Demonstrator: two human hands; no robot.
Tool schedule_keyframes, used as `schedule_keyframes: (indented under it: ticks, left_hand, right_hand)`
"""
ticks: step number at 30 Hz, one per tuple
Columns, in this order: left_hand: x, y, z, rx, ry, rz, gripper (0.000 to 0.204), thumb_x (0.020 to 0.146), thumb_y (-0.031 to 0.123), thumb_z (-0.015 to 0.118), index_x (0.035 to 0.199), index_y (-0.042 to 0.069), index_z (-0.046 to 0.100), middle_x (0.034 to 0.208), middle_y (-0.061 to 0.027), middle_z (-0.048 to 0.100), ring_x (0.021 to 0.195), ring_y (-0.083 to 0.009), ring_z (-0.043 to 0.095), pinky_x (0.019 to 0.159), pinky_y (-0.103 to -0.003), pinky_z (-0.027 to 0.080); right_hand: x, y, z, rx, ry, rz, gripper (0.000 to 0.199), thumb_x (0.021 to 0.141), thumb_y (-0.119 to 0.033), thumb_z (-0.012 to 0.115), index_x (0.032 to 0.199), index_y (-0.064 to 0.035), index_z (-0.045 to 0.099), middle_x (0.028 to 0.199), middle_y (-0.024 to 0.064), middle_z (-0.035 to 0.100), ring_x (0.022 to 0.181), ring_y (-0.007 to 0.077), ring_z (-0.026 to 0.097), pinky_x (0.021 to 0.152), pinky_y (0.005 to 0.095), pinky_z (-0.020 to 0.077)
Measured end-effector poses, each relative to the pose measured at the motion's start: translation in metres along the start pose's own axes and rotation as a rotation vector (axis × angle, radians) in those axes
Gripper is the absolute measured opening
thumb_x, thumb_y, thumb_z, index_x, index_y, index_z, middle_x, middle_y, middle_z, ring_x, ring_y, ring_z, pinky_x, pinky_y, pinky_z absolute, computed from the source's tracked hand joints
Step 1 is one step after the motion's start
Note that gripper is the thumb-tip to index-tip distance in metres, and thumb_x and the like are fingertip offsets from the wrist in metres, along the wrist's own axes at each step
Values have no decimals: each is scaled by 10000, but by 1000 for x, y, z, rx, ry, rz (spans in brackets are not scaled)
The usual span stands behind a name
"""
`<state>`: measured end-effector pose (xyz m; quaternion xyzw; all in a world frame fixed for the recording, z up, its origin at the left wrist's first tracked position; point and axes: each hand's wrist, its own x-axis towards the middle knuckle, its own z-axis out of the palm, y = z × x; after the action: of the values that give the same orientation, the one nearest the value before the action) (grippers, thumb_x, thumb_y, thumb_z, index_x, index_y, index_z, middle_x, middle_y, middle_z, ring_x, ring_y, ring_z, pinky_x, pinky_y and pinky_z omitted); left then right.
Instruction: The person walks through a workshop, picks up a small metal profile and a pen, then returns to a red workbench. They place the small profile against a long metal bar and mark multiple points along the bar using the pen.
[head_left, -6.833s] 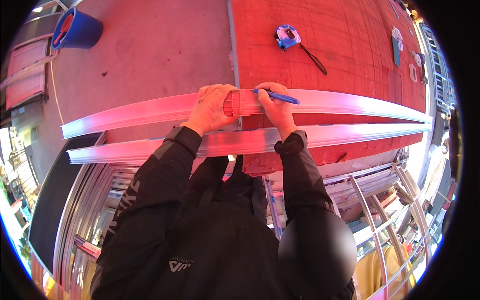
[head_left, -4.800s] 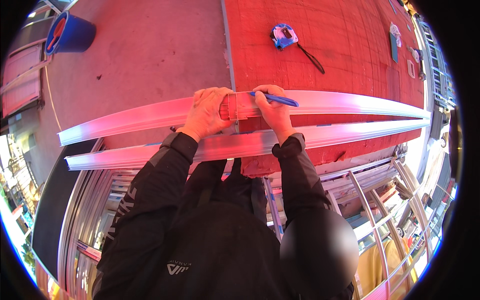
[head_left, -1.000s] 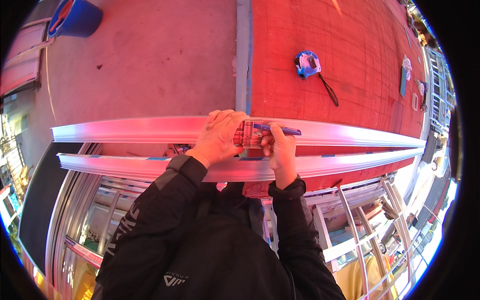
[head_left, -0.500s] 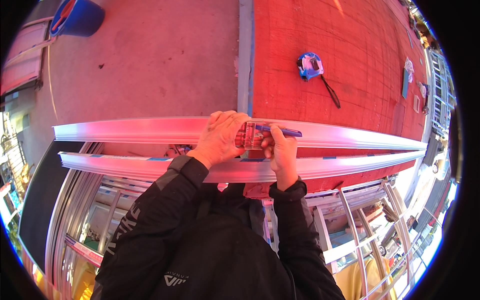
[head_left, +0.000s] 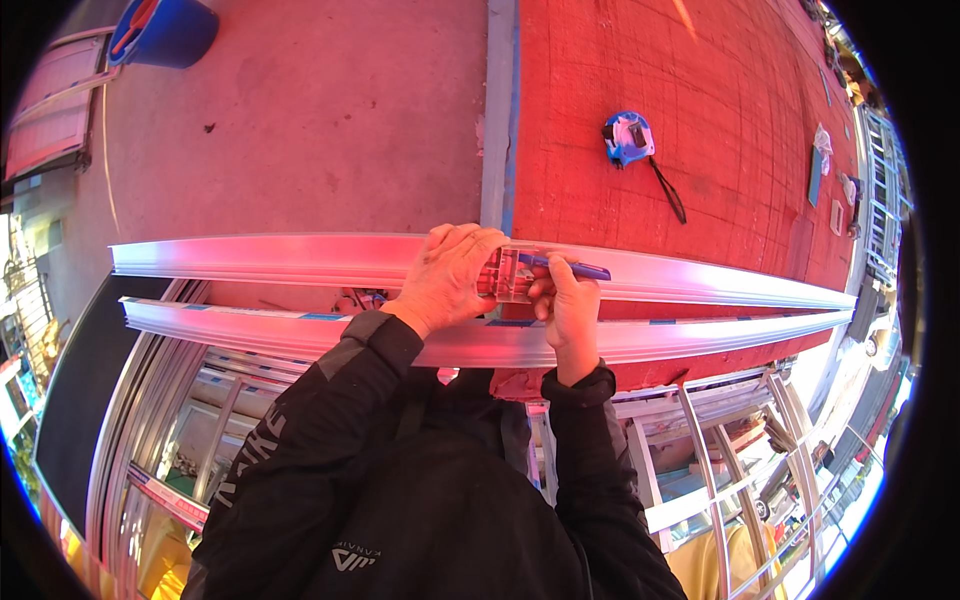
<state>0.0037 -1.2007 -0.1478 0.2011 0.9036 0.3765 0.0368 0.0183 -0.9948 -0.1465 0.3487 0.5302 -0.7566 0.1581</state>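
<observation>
A small clear plastic piece with red and metal parts is gripped in my left hand, against the far metal profile. My right hand pinches a blue pen, its writing end at the clear piece. The pen's tip is too small to make out. Both hands are over the long silvery profiles; the near metal profile runs below my left wrist. Part of the clear piece is hidden by my fingers.
On the red work surface lies a blue and white tape measure with a black strap. A blue bucket stands at the far left. Metal frames are close to my right arm, and more stacked profiles lie lower left.
The whole view has shifted slightly, so things appear a little farther right. My hands keep the same hold on the clear piece and the pen.
</observation>
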Motion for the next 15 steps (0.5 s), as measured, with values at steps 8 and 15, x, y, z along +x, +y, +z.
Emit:
schedule_keyframes:
  ticks: [8, 15]
  left_hand:
    - [-1, -2, 1, -12, -8, -3, 810, 613, 301, 899, 1313, 124, 532, 1265, -42, 619, 1236, -253, 560, 1071, -425, 369]
    - [-1, 2, 0, -28, 3, -2, 715, 676, 333, 889, 1279, 130, 563, 1229, -47, 626, 1221, -262, 562, 1086, -426, 359]
  right_hand:
    - [-2, 0, -3, 51, 18, -63, 170, 1014, -171, 616, 1056, -10, 652, 839, 88, 680, 575, 132, 633, 377, 237, 400]
    - [-42, -14, -42, 210, 97, -297, 163, 1016, -201, 595, 1071, -49, 621, 834, 63, 644, 627, 149, 606, 464, 274, 439]
